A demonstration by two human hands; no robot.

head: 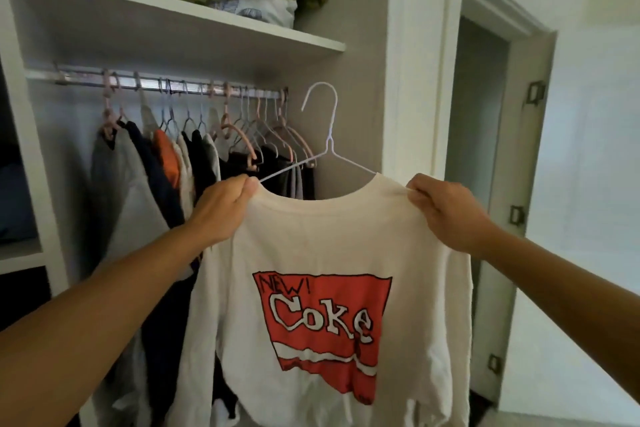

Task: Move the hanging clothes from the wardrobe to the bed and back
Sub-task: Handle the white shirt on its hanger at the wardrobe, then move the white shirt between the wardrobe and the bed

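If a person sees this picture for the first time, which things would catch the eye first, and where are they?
First, the white shirt with a red Coke print, held up in the centre on a white hanger whose hook is off the rail. The left hand and right hand each pinch a shoulder. Behind, to the left, more clothes hang on the rail, under a shelf of folded bedding.

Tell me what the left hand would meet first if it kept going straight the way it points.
Probably the dark clothes hanging at the rail's right end; the left hand, gripping the white shirt's shoulder, points up and forward toward them. Depth is unclear.
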